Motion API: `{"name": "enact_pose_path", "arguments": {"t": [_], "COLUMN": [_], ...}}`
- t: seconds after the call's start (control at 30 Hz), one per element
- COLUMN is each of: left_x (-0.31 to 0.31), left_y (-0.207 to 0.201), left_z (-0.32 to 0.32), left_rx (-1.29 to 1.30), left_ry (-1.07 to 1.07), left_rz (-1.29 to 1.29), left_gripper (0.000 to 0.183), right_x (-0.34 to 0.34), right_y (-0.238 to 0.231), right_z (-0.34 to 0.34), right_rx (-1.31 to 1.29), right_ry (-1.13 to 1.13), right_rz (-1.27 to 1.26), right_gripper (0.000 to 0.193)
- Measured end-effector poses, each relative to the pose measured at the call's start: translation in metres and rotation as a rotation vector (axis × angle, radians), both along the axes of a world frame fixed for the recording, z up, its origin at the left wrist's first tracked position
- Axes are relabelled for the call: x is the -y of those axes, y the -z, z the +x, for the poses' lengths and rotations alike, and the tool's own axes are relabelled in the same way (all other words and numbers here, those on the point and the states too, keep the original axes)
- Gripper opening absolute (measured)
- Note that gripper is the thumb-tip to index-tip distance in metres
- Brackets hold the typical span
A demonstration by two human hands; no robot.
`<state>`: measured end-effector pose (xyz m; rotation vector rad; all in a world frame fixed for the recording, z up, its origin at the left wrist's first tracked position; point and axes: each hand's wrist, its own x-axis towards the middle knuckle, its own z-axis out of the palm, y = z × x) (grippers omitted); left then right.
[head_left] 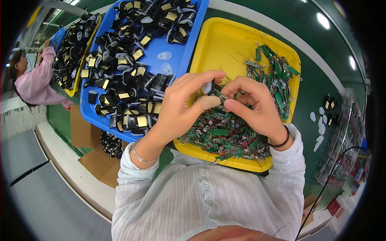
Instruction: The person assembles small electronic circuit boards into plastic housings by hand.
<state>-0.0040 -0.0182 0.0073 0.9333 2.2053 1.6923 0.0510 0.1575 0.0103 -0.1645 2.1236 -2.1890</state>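
Standing on the bench, a blue tray adjoins the left edge of a yellow tray heaped with green circuit boards. Toward that edge, left hand and right hand grip one small black casing above the yellow tray.

Left hand and right hand around black part, over circuit boards

On the bench, the left tray holds casings; just right of it, the right tray holds circuit boards, with the left hand and right hand meeting above. Farther left are a third tray and another person. Flat pieces lie at right, near a stack of packed parts.
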Motion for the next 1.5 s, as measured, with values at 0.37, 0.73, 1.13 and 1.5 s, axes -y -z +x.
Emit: {"name": "enact_pose_path", "arguments": {"t": [0.37, 0.73, 1.13, 1.5], "left_x": [0.018, 0.072, 0.040, 0.023], "left_y": [-0.007, 0.044, 0.001, -0.001], "left_z": [-0.027, -0.078, -0.050, -0.027], "left_rx": [-0.496, -0.627, -0.775, 0.250], "left_ry": [-0.222, -0.921, -0.825, -0.208], "left_rz": [-0.322, -0.993, -0.504, 0.372], "left_gripper": [0.050, 0.049, 0.040, 0.017], "right_x": [-0.017, -0.183, -0.051, -0.010], "right_y": [-0.008, 0.062, -0.005, 0.009], "right_z": [-0.010, -0.194, -0.066, -0.022], "right_rx": [0.075, -0.255, -0.481, -0.335], "right_ry": [0.008, 0.497, -0.092, -0.251], "right_rz": [0.182, 1.380, 0.920, 1.082], "right_gripper": [0.014, 0.021, 0.019, 0.018]}}
